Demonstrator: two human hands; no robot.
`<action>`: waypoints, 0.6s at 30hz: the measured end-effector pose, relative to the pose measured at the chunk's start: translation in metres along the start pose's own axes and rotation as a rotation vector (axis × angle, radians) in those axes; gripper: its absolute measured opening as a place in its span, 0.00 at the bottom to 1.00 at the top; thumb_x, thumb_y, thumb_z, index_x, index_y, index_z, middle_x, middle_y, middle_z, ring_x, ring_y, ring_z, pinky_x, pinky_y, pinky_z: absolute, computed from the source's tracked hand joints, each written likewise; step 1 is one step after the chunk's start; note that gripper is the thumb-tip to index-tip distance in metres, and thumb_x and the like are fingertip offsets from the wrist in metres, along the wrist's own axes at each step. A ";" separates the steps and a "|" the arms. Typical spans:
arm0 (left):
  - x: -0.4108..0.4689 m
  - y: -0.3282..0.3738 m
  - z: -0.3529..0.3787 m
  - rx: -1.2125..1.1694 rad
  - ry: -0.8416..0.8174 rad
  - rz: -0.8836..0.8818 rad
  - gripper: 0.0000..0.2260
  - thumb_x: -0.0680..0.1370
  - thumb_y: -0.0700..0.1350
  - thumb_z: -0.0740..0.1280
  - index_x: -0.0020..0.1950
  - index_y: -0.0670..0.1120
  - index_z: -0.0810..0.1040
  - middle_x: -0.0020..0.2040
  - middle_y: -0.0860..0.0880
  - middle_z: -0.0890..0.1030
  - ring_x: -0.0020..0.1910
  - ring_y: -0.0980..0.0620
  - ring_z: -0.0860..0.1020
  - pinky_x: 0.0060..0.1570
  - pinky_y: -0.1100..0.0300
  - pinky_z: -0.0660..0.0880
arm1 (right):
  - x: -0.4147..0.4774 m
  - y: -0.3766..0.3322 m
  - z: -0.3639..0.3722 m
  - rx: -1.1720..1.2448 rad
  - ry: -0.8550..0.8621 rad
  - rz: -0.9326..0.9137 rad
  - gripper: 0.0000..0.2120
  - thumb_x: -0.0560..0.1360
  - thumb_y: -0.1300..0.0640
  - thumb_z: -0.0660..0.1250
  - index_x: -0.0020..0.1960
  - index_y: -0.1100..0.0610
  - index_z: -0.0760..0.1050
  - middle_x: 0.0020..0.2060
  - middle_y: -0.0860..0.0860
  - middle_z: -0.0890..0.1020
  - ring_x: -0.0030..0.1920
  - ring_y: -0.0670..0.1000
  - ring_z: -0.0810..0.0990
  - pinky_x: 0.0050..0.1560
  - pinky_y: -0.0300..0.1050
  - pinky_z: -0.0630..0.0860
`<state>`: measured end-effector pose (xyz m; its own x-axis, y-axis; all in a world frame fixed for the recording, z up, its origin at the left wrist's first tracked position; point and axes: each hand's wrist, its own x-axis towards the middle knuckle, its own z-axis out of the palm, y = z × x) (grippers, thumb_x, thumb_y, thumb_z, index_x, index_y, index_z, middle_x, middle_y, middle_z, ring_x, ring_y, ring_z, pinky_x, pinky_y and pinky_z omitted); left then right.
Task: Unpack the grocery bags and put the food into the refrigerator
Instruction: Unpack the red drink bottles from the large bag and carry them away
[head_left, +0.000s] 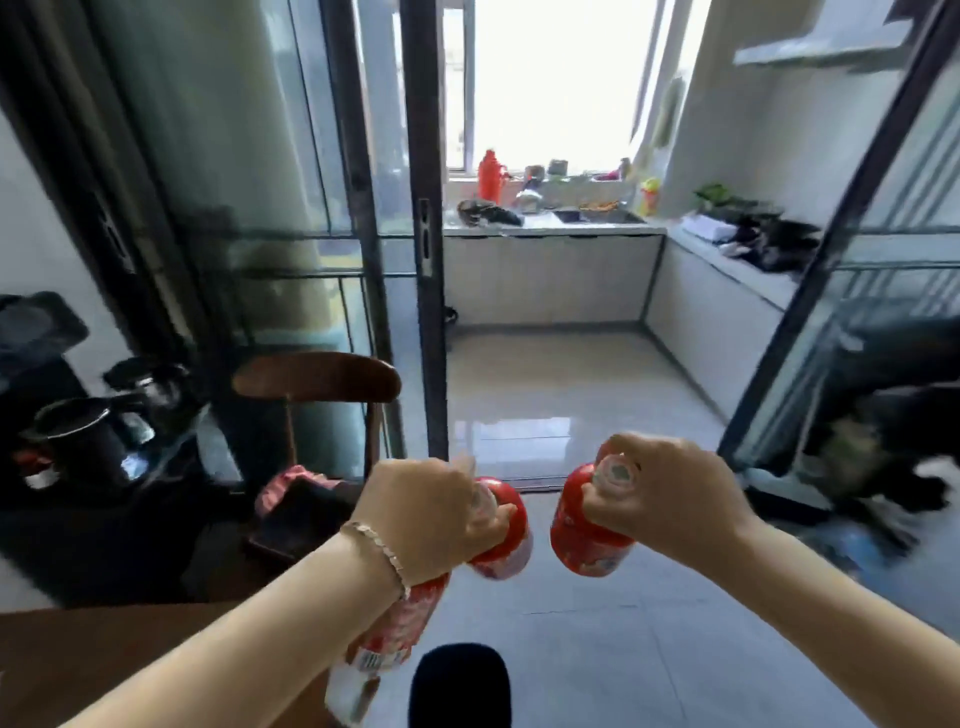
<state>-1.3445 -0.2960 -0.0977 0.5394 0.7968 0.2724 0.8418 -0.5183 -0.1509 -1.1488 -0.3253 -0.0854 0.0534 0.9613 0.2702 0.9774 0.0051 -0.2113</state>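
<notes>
My left hand (434, 512) is closed on red-labelled drink bottles: one (506, 540) sticks out to the right of the fingers, and another (387, 644) hangs below the wrist with its label showing. My right hand (670, 499) grips the neck of a third red bottle (584, 540), which hangs down over the floor. Both hands are held out in front of me at waist height, close together. No refrigerator and no grocery bag can be made out in this blurred view.
A dark-framed sliding glass door (426, 249) stands open onto a narrow kitchen with a counter (550, 226) and sink under a bright window. A wooden chair (317, 382) and a dark cluttered table (78, 467) are at left. Dark objects (883, 441) lie at right.
</notes>
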 end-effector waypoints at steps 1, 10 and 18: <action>0.024 0.028 0.003 0.003 -0.007 0.050 0.19 0.77 0.64 0.52 0.49 0.50 0.69 0.47 0.51 0.81 0.46 0.50 0.80 0.39 0.62 0.67 | -0.006 0.035 -0.008 -0.007 -0.018 0.058 0.15 0.66 0.43 0.68 0.48 0.50 0.79 0.40 0.50 0.84 0.37 0.52 0.78 0.34 0.38 0.68; 0.212 0.295 0.023 -0.246 0.078 0.306 0.19 0.74 0.65 0.56 0.44 0.50 0.67 0.42 0.51 0.80 0.38 0.50 0.75 0.38 0.63 0.65 | -0.044 0.317 -0.093 -0.076 0.054 0.394 0.10 0.67 0.45 0.67 0.42 0.51 0.75 0.35 0.46 0.77 0.39 0.50 0.74 0.33 0.39 0.66; 0.350 0.476 -0.005 -0.376 0.132 0.530 0.20 0.74 0.65 0.56 0.38 0.48 0.67 0.28 0.53 0.67 0.32 0.50 0.70 0.37 0.61 0.64 | -0.050 0.497 -0.154 -0.128 0.183 0.652 0.12 0.67 0.45 0.67 0.42 0.53 0.74 0.37 0.49 0.79 0.40 0.54 0.76 0.37 0.42 0.67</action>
<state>-0.7555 -0.2653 -0.0696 0.8513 0.3722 0.3699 0.3860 -0.9217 0.0390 -0.6343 -0.4135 -0.0593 0.6614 0.6949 0.2822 0.7497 -0.6020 -0.2748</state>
